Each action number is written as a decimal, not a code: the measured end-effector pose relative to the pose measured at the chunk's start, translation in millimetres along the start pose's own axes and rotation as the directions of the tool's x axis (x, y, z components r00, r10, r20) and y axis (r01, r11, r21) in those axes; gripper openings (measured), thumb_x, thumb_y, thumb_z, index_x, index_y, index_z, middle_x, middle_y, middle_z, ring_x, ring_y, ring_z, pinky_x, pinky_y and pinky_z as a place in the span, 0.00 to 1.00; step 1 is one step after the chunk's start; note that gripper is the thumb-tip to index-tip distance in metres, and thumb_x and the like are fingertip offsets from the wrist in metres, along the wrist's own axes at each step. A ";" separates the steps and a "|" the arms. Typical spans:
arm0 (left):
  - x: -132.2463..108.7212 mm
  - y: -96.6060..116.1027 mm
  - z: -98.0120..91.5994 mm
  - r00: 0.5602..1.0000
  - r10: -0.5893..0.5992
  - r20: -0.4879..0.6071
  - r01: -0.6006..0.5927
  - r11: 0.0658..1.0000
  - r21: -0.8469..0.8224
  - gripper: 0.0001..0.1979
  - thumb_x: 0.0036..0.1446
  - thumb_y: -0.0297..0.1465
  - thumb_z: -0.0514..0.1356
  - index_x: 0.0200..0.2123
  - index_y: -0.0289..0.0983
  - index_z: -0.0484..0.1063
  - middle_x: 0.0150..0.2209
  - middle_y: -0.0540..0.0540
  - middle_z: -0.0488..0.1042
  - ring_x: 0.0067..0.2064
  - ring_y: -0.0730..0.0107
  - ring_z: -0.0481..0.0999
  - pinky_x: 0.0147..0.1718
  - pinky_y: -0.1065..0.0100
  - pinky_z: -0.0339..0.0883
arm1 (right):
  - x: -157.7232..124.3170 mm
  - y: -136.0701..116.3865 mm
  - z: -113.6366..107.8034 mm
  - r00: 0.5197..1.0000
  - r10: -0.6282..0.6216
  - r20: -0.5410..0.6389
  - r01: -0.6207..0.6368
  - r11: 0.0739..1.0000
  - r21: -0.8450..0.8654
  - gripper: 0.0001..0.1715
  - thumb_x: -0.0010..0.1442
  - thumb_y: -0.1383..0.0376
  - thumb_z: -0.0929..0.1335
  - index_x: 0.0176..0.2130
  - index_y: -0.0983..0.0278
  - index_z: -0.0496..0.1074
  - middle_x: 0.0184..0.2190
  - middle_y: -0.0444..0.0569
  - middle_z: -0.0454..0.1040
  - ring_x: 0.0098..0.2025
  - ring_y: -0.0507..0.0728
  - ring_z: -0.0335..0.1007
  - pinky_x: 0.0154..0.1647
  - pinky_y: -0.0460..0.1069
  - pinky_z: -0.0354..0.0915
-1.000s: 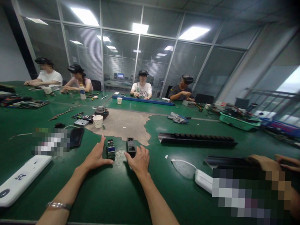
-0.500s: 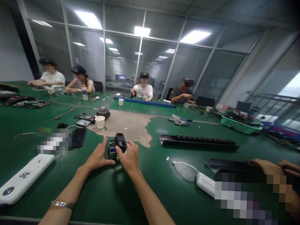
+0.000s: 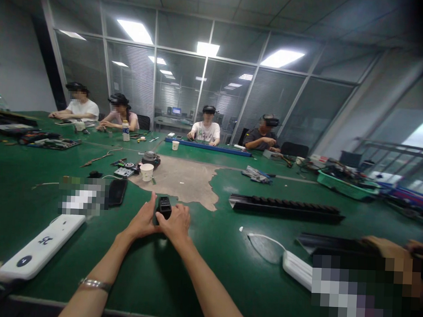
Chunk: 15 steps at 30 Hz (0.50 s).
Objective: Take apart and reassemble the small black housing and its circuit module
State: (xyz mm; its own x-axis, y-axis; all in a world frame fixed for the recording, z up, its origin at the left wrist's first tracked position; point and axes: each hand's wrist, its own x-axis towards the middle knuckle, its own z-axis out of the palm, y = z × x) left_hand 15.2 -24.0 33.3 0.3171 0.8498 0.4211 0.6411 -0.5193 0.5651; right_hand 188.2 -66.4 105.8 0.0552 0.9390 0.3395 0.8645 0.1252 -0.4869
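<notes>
A small black plastic housing (image 3: 164, 206) with slots in its top stands upright between my hands, just above or on the green table. My right hand (image 3: 177, 224) grips it from the right, thumb on the near side and fingers curled behind. My left hand (image 3: 143, 222) is cupped along the left side, its fingers stretched out and its thumb reaching toward my right thumb. Whether the left fingers press on the housing is hard to tell. The lower part of the housing is hidden by my thumbs, and no circuit board shows there now.
A white power strip (image 3: 42, 248) and a black phone (image 3: 117, 192) lie left. Ahead are a paper cup (image 3: 147, 172) and electronic parts (image 3: 124, 172). A black rail (image 3: 286, 209) lies right, near a white cabled device (image 3: 296, 269) and another person's hand (image 3: 386, 250). Several people sit opposite.
The black housing has moved down and left, over where the green circuit board was showing, and the board is now out of sight. My hands have drawn closer together. The view has shifted slightly.
</notes>
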 end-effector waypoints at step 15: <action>0.2 -3.7 1.3 1.000 0.018 0.012 -0.018 1.000 0.025 0.67 0.53 0.37 0.68 0.76 0.36 0.17 0.75 0.25 0.51 0.73 0.35 0.60 0.69 0.38 0.57 | -11.2 11.0 10.3 1.000 -0.021 -0.007 0.021 1.000 -0.008 0.29 0.57 0.45 0.76 0.46 0.66 0.82 0.60 0.65 0.73 0.61 0.73 0.65 0.60 0.62 0.63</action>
State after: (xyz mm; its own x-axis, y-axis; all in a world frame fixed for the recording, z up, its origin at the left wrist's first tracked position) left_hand 13.8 -21.8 30.4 0.3372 0.8412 0.4226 0.6526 -0.5324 0.5391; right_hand 192.0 -72.2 88.4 0.0401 0.9339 0.3553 0.8693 0.1427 -0.4732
